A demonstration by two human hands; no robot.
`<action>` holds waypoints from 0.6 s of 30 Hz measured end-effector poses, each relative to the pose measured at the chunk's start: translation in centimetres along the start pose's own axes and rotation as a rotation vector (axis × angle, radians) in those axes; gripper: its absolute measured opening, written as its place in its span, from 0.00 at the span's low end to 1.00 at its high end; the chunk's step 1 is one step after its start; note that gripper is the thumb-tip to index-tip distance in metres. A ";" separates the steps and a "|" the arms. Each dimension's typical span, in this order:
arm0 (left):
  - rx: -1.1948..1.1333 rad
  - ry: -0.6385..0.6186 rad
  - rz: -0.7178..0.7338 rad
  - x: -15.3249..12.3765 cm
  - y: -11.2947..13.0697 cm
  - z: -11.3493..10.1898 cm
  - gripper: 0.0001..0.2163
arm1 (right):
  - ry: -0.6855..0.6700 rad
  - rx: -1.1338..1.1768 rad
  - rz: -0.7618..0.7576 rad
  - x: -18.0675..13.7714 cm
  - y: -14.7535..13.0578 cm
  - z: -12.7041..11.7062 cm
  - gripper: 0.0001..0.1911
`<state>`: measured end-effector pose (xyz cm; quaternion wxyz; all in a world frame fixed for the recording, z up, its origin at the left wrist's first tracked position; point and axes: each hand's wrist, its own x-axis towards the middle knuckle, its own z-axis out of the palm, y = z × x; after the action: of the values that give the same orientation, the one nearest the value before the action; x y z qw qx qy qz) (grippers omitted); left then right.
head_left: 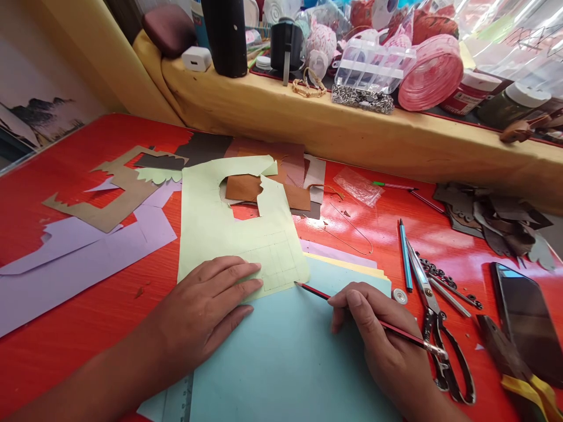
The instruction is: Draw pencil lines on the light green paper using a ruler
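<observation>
A sheet of pale green paper [206, 234] with a ragged hole cut in it lies over a stack of coloured sheets, light blue paper [290, 357] on top. Thin pencil lines form a grid of rectangles near its lower right corner. My left hand [215, 305] rests flat on the green sheet's lower edge, fingers stretched out. In my right hand [378, 334] is a red and black pencil [314, 291], gripped between thumb and fingers. Its tip is at the green sheet's lower right edge. Part of a ruler [187, 398] shows below my left wrist.
Right of the paper lie a blue pen [405, 256], black-handled scissors [426, 287], yellow-handled scissors [512, 357] and a phone [528, 316]. Brown card scraps [132, 181] and purple paper [88, 275] spread leftward. Dark leather-like scraps [492, 217] sit far right, below a crowded ledge [272, 111].
</observation>
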<state>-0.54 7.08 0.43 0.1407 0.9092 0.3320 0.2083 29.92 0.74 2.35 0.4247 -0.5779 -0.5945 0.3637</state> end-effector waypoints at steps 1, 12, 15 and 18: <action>-0.001 0.002 0.001 0.0 0.0 0.0 0.13 | 0.000 -0.002 0.004 0.0 0.0 0.0 0.21; -0.003 -0.004 -0.001 0.0 -0.2 0.0 0.13 | 0.008 0.027 -0.012 0.0 -0.2 -0.1 0.20; -0.005 0.000 -0.003 0.0 -0.2 0.0 0.13 | 0.054 0.053 0.003 0.0 -0.3 -0.2 0.21; -0.008 -0.001 -0.007 -0.1 -0.2 0.1 0.14 | 0.074 0.061 0.016 0.0 -0.2 -0.1 0.21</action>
<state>-0.64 7.16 0.27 0.1454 0.9075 0.3343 0.2089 29.96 0.73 2.58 0.4608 -0.5826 -0.5622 0.3635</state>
